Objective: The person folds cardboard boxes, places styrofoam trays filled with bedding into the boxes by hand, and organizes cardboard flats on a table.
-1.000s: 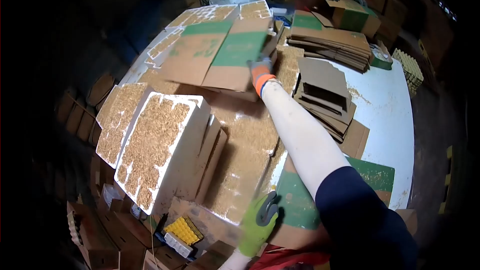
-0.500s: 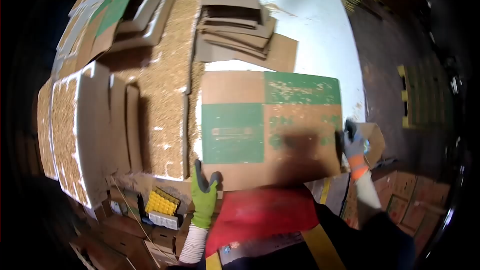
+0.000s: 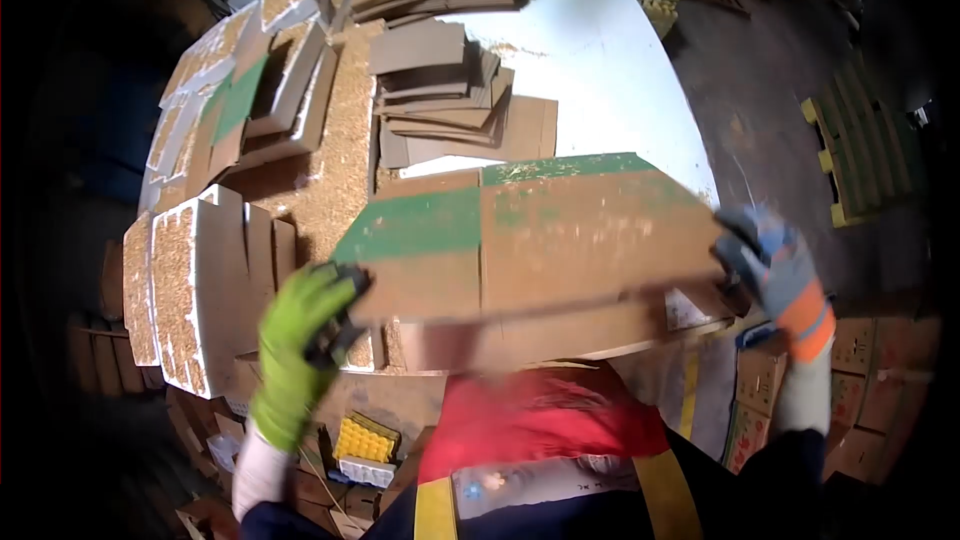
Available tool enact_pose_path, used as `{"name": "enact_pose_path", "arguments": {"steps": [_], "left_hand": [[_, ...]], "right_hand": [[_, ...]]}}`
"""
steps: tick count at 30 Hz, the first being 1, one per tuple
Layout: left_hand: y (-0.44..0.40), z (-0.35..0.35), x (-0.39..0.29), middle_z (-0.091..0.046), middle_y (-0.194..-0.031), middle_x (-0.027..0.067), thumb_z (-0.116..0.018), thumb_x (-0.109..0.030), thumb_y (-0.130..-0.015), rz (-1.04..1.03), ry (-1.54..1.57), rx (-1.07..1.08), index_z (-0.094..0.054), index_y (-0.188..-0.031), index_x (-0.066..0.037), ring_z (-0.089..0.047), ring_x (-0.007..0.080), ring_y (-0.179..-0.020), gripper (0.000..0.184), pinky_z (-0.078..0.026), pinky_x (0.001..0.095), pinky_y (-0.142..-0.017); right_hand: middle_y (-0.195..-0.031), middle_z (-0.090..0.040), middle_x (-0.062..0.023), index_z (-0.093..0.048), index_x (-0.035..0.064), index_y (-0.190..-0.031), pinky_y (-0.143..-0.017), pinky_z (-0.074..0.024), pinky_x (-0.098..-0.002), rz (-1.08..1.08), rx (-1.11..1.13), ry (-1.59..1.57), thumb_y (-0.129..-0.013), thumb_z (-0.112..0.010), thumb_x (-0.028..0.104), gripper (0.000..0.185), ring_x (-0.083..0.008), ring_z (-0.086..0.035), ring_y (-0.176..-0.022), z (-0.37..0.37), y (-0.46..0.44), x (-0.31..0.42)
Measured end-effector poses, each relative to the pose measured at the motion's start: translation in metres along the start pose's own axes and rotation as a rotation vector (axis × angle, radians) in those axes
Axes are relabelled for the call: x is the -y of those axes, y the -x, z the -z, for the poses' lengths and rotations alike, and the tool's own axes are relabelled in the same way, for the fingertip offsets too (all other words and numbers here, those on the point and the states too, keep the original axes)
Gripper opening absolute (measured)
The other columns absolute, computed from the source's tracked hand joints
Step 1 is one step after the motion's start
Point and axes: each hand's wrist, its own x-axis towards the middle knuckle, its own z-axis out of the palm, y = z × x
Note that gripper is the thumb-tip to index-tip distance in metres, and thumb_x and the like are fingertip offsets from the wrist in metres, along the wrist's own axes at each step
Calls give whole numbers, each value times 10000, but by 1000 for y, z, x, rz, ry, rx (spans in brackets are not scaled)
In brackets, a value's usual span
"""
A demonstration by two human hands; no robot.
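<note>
A large cardboard sheet [image 3: 590, 230], brown with green printed patches, lies in front of me. Its near part is raised, with a crease up the middle and the near edge blurred. My left hand [image 3: 312, 325], in a lime-green glove with dark fingertips, is closed around its left corner. At the right end, my right hand [image 3: 775, 265], in a grey and orange glove, grips the other corner; some fingertips are hidden there. Another brown cardboard layer [image 3: 560, 337] shows beneath the raised edge.
A pile of folded cardboard pieces [image 3: 430, 50] lies beyond the sheet on the white tabletop [image 3: 600, 50]. Blocks with grainy tan faces [image 3: 180, 290] stand at the left. Yellow egg trays [image 3: 365, 440] sit below the table edge; pallets [image 3: 860, 140] are at right.
Both hands have risen and spread outward, now closed on the sheet's corners. The sheet's near edge has tilted up from lying flat. The view has shifted slightly.
</note>
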Motion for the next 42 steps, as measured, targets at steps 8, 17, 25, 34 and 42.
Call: {"name": "enact_pose_path", "arguments": {"steps": [8, 17, 25, 34, 42], "left_hand": [[-148, 82, 38, -709, -993, 150, -680, -160, -827, -123, -226, -46, -700, -1094, -45, -671, 279, -872, 291, -524, 389, -768], [-179, -26, -11, -551, -1365, 99, -833, -443, -627, -235, -462, -265, -513, -1395, -167, -483, 330, -1296, 877, -332, 513, -1112], [-157, -24, -19, -630, -1266, 42, -791, -251, -713, -443, -375, -390, -659, -1071, -130, -498, 334, -1283, 401, -403, 481, -1033], [-106, -58, -148, -668, -1107, 145, -783, -298, -724, -698, 82, -145, -677, -1030, -93, -601, 350, -1103, 383, -437, 470, -993], [-90, -12, -1, -609, -1308, 108, -734, -248, -762, -135, 223, -384, -673, -1197, -84, -532, 293, -1249, 468, -413, 420, -1048]], "right_hand": [[-1060, -684, -115, -624, 55, -1174, -817, -513, -408, 395, -259, 341, -870, -697, 422, 482, -317, -654, -950, 55, -165, 3], [-1209, -651, -174, -552, 174, -1356, -995, -453, -413, 307, 43, 353, -936, -474, 647, 637, -366, -608, -1121, 36, -210, 21], [-1246, -661, -116, -618, 107, -1301, -1000, -440, -364, 181, 438, 258, -871, -608, 609, 661, -265, -603, -1148, 62, -283, 47], [-962, -690, -205, -688, 62, -1090, -840, -505, -477, 441, 42, 358, -859, -630, 479, 481, -392, -646, -936, 0, -275, 102], [-1145, -666, -198, -671, 71, -1174, -948, -470, -442, 482, -56, 324, -876, -617, 508, 532, -379, -612, -1082, -1, -283, 67]]}}
